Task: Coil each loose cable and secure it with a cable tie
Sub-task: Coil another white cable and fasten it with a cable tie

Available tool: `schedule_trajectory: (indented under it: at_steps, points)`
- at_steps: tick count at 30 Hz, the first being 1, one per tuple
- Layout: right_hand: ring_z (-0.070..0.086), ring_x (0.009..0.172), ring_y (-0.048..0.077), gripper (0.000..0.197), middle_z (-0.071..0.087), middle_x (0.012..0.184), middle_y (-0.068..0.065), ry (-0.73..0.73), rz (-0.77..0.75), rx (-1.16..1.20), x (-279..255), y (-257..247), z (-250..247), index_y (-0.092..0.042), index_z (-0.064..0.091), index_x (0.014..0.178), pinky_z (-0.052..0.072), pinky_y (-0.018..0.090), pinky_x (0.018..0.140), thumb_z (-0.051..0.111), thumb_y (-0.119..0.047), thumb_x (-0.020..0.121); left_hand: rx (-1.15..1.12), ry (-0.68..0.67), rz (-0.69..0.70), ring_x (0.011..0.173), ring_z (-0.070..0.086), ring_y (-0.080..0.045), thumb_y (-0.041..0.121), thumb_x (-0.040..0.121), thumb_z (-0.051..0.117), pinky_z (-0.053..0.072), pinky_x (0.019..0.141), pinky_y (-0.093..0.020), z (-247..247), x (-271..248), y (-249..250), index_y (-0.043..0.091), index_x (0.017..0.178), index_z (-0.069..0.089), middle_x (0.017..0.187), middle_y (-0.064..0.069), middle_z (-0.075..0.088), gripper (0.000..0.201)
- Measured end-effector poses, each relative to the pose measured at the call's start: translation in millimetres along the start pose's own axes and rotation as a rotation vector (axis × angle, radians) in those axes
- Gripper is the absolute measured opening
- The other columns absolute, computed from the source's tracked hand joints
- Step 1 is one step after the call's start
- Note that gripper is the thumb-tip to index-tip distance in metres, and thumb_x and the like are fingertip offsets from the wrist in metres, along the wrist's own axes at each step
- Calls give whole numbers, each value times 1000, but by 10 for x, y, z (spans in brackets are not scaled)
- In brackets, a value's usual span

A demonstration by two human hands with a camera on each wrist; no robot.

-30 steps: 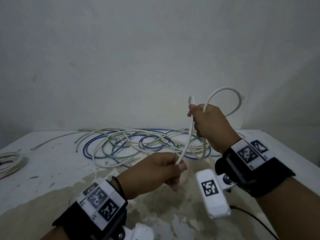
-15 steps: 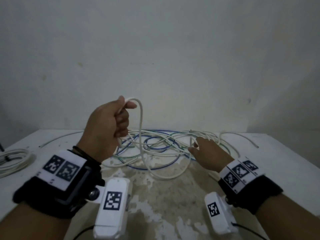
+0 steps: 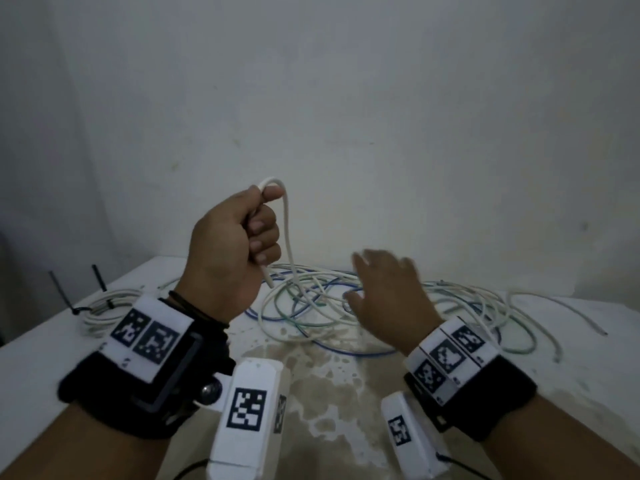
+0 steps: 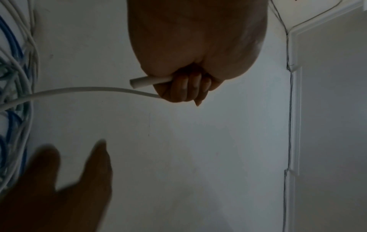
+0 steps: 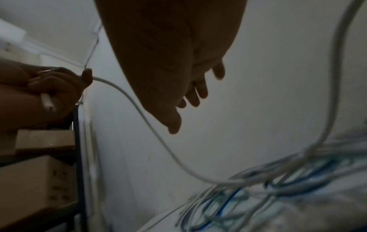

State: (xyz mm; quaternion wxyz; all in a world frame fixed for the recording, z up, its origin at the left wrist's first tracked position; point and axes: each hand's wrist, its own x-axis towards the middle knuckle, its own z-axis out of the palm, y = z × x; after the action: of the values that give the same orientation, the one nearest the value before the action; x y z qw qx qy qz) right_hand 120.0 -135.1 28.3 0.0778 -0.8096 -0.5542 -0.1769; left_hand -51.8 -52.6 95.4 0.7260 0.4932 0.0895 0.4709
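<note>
My left hand [image 3: 239, 237] is raised in a fist round the end of a white cable [image 3: 287, 230]. The cable bends over my thumb and drops into the tangle of white, blue and green cables [image 3: 311, 299] on the table. Its cut end [image 4: 137, 82] sticks out of the fist below the fingers [image 4: 184, 87]. My right hand [image 3: 388, 292] hovers over the tangle with fingers spread and blurred, holding nothing. In the right wrist view the white cable [image 5: 151, 125] sags past my right hand's fingers [image 5: 194, 97] to the pile [image 5: 278, 188].
A coiled white cable bundle [image 3: 104, 306] bound with black cable ties [image 3: 62, 289] lies at the table's left. The white table [image 3: 346, 393] has a stained, worn patch in front. Loose cable ends [image 3: 554, 313] trail right. Cardboard boxes on a shelf [image 5: 39, 172] stand off to the side.
The cable passed from my right hand to my left, which lifted it up on the left. My right hand let go, dropped to the tangle, and now lifts slightly with fingers spread.
</note>
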Motion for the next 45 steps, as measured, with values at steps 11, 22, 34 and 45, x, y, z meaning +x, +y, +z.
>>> schedule_trajectory:
  at_steps: [11,22,34,45]
  points:
    - [57,106,29,25,63,112,12,-149,-99,431,323,-710,517,-12,52,118,39,31,76,41,-24,99,-34,54,93,39,22,-4,25,101,31,16,38,-17,-191,-101,359,13,93,55,52,7,29,28]
    - [51,43,18,26,54,64,-4,87,-664,-17,-204,-738,-276,-25,59,92,8,22,39,74,-17,72,508,197,5,44,33,-7,17,101,43,25,41,-18,-605,146,90,5,99,59,60,1,43,20]
    - [52,65,16,39,57,67,0,370,-406,463,156,-181,-687,-14,68,81,40,33,62,46,-45,92,462,-201,-252,39,37,-12,21,101,36,34,42,-20,-356,-192,-125,1,95,61,52,-2,44,33]
    - [58,88,6,22,67,92,-2,273,-157,933,44,-213,-271,-28,70,105,40,10,75,49,-30,96,133,-181,-379,31,19,-6,41,99,32,15,37,-20,-130,-258,-197,6,86,63,44,5,28,48]
